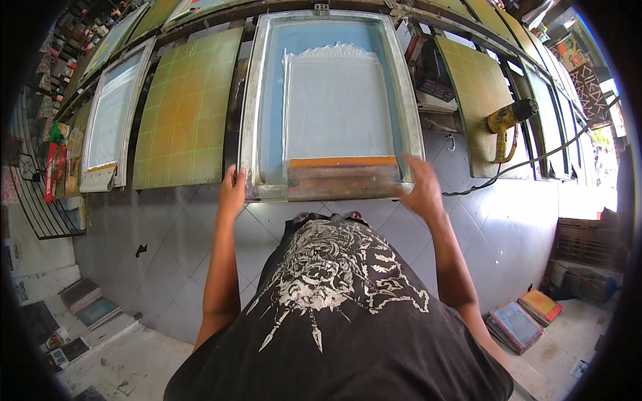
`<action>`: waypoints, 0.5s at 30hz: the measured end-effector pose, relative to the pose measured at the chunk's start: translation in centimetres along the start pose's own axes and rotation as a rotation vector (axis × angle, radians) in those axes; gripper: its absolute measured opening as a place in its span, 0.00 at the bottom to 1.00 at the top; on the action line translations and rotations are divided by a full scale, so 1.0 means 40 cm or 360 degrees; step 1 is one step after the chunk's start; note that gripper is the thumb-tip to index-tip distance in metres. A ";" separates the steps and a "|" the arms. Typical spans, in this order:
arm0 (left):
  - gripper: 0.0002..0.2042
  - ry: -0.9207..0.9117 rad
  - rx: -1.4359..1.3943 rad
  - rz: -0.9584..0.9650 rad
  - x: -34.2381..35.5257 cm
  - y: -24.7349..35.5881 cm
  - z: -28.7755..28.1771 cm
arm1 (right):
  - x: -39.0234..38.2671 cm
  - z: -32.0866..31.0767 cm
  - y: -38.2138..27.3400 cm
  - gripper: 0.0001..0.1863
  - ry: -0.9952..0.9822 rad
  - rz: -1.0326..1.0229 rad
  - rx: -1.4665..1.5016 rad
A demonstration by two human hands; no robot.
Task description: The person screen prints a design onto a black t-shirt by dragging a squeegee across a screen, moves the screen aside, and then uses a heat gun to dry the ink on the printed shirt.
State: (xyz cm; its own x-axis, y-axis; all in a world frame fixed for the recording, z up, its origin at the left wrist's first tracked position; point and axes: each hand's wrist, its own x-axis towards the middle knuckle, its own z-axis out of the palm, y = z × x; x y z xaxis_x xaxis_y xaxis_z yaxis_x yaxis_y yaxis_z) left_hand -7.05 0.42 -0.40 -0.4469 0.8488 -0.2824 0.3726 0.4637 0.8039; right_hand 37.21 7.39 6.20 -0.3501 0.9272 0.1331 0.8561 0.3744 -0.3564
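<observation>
A wooden-rimmed printing screen (412,127) lies in front of me, its blue mesh covered in the middle by a pale grey-white ink area (341,107) with a ragged far edge. Across its near end rests a wide wooden squeegee (344,179) with an orange strip along its top. My left hand (233,192) is closed on the screen's near left corner, thumb on the rim. At the near right corner is my right hand (424,187), slightly blurred, its thumb and fingers apart beside the squeegee's right end.
Yellow-green gridded boards (189,107) flank the screen. A smaller framed screen (119,110) stands farther left. On the right board lies a yellow heat gun (503,127) with a dark cable (528,162). Small frames (515,327) lie on the floor at lower right.
</observation>
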 end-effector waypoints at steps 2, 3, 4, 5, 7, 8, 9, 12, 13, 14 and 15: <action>0.31 0.0261 0.0150 0.0249 0.010 -0.057 0.037 | -0.033 0.004 -0.065 0.35 -0.0292 -0.0352 -0.0060; 0.30 0.0388 0.0228 0.0375 0.019 -0.089 0.053 | -0.037 0.020 -0.066 0.34 -0.0271 -0.0374 -0.0067; 0.28 0.0381 0.0186 0.0411 0.020 -0.080 0.059 | -0.043 0.043 -0.065 0.33 -0.0242 -0.0380 -0.0081; 0.27 0.0375 0.0144 0.0446 0.021 -0.071 0.062 | -0.049 0.059 -0.064 0.32 -0.0213 -0.0386 -0.0095; 0.25 0.0370 0.0047 0.0488 0.021 -0.062 0.066 | -0.050 0.062 -0.056 0.29 -0.0218 -0.0372 -0.0039; 0.24 0.0372 -0.0008 0.0495 0.022 -0.065 0.068 | -0.044 0.061 -0.057 0.27 -0.0220 -0.0368 -0.0009; 0.23 0.0373 -0.0064 0.0500 0.024 -0.068 0.068 | -0.036 0.057 -0.062 0.26 -0.0260 -0.0352 -0.0024; 0.24 0.0313 -0.0208 0.0473 0.027 -0.068 0.071 | -0.022 0.036 -0.068 0.23 -0.0336 -0.0329 -0.0070; 0.24 0.0311 -0.0197 0.0479 0.032 -0.073 0.072 | -0.015 0.034 -0.066 0.22 -0.0319 -0.0345 -0.0078; 0.23 0.0310 -0.0186 0.0485 0.036 -0.079 0.075 | -0.006 0.030 -0.063 0.21 -0.0302 -0.0362 -0.0086; 0.22 0.0310 -0.0176 0.0491 0.040 -0.085 0.078 | 0.008 0.019 -0.060 0.20 -0.0319 -0.0360 -0.0070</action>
State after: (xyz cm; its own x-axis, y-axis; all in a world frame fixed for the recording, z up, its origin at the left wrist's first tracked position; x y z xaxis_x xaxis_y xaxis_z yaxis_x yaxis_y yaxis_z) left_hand -6.49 0.98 -5.21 -0.4775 0.8752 0.0779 0.4284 0.1545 0.8903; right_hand 34.75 6.77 6.38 -0.5982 0.8012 0.0180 0.7618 0.5755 -0.2974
